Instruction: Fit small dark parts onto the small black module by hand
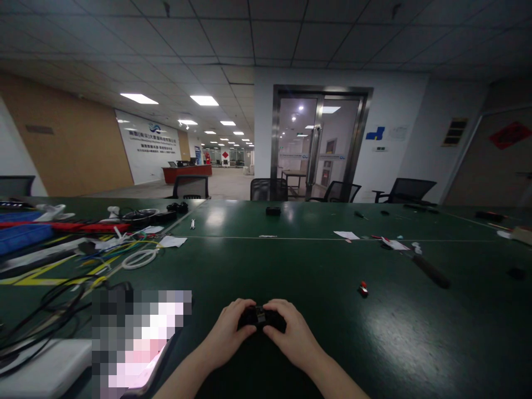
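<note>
Both my hands rest on the dark green table (291, 266) near its front edge, wrapped round a small black device (261, 317). My left hand (230, 331) grips its left end with the thumb on top. Its right end sits in my right hand (291, 332), fingers curled over it. Only the device's middle shows between my thumbs; I cannot make out what it is.
A phone with a blurred screen (141, 343) lies left of my hands. Cables, a white ring (139, 259) and tools clutter the left side. A small red part (363, 288), a dark-handled tool (430, 270) and paper slips (346, 235) lie to the right. Office chairs stand beyond the table.
</note>
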A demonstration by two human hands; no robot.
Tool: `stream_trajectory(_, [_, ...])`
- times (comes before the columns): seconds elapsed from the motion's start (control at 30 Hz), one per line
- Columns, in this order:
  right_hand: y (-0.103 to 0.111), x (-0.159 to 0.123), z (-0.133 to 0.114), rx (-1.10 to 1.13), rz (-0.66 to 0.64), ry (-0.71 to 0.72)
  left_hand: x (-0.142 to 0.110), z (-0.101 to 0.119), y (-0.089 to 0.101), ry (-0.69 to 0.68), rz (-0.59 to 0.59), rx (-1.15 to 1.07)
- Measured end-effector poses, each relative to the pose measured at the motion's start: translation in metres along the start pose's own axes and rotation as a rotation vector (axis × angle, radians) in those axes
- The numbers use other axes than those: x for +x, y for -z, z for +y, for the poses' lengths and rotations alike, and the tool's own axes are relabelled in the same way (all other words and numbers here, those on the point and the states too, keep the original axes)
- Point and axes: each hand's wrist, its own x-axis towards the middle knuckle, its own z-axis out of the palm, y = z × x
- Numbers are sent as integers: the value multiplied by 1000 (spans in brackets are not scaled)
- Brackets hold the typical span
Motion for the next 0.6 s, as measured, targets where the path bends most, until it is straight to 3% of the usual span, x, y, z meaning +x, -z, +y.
stream_trajectory(0.27, [1,0,-4,-68,-62,-40,2,2,0,-59,-1,20])
stream_trajectory(0.6, [3,0,-9,-95,-91,-69,-1,1,1,-19,-15,-1])
